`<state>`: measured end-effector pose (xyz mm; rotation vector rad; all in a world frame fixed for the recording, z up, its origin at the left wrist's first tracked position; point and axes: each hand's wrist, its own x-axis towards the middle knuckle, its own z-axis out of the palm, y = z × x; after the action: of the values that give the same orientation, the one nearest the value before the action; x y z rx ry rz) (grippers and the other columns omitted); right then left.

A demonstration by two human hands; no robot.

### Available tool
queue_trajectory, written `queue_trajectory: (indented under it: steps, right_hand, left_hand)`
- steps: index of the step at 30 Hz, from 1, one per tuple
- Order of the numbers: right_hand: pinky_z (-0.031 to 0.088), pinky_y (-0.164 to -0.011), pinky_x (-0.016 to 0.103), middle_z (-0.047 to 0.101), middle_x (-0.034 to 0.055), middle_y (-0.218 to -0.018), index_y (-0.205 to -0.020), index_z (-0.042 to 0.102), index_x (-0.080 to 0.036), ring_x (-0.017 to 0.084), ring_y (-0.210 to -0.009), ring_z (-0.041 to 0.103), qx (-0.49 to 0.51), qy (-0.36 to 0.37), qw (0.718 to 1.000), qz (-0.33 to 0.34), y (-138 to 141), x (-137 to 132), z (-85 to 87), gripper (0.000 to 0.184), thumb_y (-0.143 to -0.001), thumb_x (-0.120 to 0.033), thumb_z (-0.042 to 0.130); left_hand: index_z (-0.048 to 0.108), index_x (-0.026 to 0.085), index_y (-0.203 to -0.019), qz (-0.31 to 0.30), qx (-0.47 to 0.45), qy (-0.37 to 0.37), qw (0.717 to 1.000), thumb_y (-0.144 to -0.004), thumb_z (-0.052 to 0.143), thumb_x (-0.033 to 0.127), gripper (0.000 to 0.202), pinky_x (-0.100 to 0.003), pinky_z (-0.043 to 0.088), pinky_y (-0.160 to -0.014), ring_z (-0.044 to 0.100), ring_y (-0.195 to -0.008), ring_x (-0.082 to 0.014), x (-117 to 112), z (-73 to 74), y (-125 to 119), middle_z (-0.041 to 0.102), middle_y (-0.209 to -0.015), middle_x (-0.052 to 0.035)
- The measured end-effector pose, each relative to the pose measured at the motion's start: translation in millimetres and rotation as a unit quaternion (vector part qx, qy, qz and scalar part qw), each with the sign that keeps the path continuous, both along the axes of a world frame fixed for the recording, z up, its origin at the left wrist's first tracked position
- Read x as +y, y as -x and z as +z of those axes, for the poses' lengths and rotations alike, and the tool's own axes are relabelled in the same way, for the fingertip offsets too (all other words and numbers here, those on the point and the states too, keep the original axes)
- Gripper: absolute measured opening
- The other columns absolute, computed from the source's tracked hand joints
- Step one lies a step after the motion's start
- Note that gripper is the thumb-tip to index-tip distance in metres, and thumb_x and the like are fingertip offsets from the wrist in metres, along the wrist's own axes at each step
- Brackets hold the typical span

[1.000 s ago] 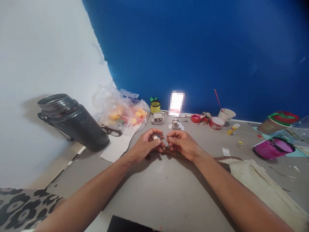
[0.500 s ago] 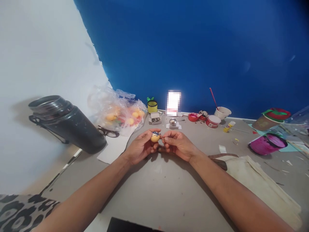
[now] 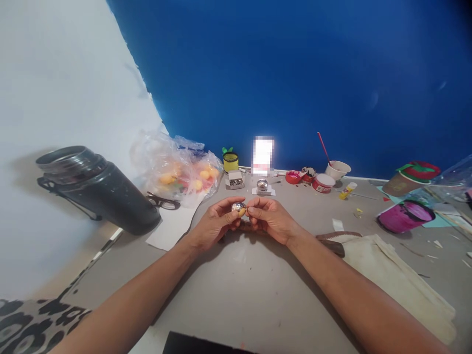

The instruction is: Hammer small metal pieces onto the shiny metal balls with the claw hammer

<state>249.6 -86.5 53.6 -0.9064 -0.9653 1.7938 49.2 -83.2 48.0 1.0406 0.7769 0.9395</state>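
Between the fingers of my left hand (image 3: 218, 220) is a small yellow ball (image 3: 242, 212), its upper left part covered in shiny silver thumbtack heads. Thumb and fingertips of my right hand (image 3: 271, 216) are pinched together at the ball's right side, around what looks like a thumbtack, mostly hidden. Beyond my hands stands an open little box (image 3: 235, 181) of silver thumbtacks. Beside it, a ball (image 3: 262, 185) covered in silver rests on a white piece of card. Below my fingers, a brown strip, partly hidden, lies on the table (image 3: 236, 290).
A dark flask (image 3: 106, 191) leans at the left, near eyeglasses (image 3: 164, 201) and a plastic bag (image 3: 177, 172) with yellow balls. At the right are a paper cup (image 3: 337, 170), a glue stick (image 3: 347, 191), a magenta cup (image 3: 403, 216), a saw (image 3: 334, 246) and pale cloth (image 3: 398, 280).
My left hand has turned the ball, so more of its silver-covered side faces up and less yellow shows. My right fingertips have come closer to the ball. The view shifted slightly.
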Motion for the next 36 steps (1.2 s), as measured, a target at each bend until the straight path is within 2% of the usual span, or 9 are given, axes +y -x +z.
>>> queue_trajectory:
  steps: [6, 13, 18, 24, 30, 36]
  right_hand:
    - [0.046, -0.052, 0.022, 0.063, -0.0035, -0.058, -0.080, 0.070, -0.018, 0.009, -0.052, 0.052, -0.023, -0.004, 1.000, 0.002, 0, 2, -1.7, 0.044, -0.058, -0.044, 0.097]
    - [0.046, -0.052, 0.021, 0.064, -0.0031, -0.062, -0.078, 0.070, -0.018, 0.008, -0.054, 0.053, -0.042, -0.022, 0.999, -0.003, 1, 1, -2.2, 0.044, -0.057, -0.045, 0.097]
    - [0.047, -0.052, 0.020, 0.064, -0.0036, -0.064, -0.078, 0.070, -0.017, 0.007, -0.054, 0.054, -0.047, -0.027, 0.999, -0.001, 1, 1, -1.8, 0.043, -0.058, -0.045, 0.097]
    - [0.052, -0.054, 0.022, 0.066, -0.0023, -0.068, -0.077, 0.070, -0.017, 0.007, -0.054, 0.055, -0.044, -0.046, 0.998, 0.009, 1, 2, -2.8, 0.040, -0.061, -0.043, 0.095]
    - [0.056, -0.051, 0.024, 0.064, -0.0024, -0.068, -0.077, 0.068, -0.018, 0.008, -0.056, 0.055, -0.040, -0.051, 0.998, 0.016, 4, 2, -4.8, 0.043, -0.061, -0.046, 0.095]
    - [0.057, -0.046, 0.024, 0.059, -0.0041, -0.065, -0.076, 0.066, -0.019, 0.009, -0.056, 0.053, -0.055, -0.065, 0.996, -0.001, 7, 1, -6.5, 0.046, -0.059, -0.051, 0.094]
  left_hand:
    - [0.072, 0.020, -0.124, 0.013, 0.061, -0.036, 0.997, -0.079, 0.086, 0.040, 0.051, -0.024, 0.044, -0.060, 0.057, -0.067, -0.0121, -1, -1.3, 1, 0.065, -0.079, -0.0017]
    - [0.069, 0.019, -0.129, 0.017, 0.115, -0.047, 0.992, -0.080, 0.083, 0.045, 0.057, -0.020, 0.032, -0.046, 0.053, -0.060, -0.0119, -4, 4.0, -1, 0.060, -0.068, 0.0010]
    - [0.068, 0.018, -0.131, 0.023, 0.145, -0.058, 0.987, -0.081, 0.081, 0.046, 0.059, -0.020, 0.028, -0.042, 0.045, -0.050, -0.0090, -6, 6.3, -1, 0.058, -0.063, 0.0028]
    - [0.070, 0.018, -0.131, 0.041, 0.166, -0.067, 0.983, -0.082, 0.079, 0.039, 0.054, -0.020, 0.033, -0.044, 0.054, -0.057, -0.0121, -9, 5.1, -1, 0.063, -0.066, 0.0001]
    - [0.074, 0.016, -0.126, 0.085, 0.162, -0.088, 0.979, -0.080, 0.079, 0.030, 0.048, -0.023, 0.042, -0.051, 0.057, -0.057, -0.0122, -17, 8.7, -8, 0.064, -0.066, 0.0003]
    - [0.076, 0.016, -0.120, 0.108, 0.147, -0.079, 0.980, -0.078, 0.081, 0.027, 0.044, -0.025, 0.044, -0.051, 0.057, -0.056, -0.0124, -19, 11.1, -13, 0.064, -0.065, 0.0007]
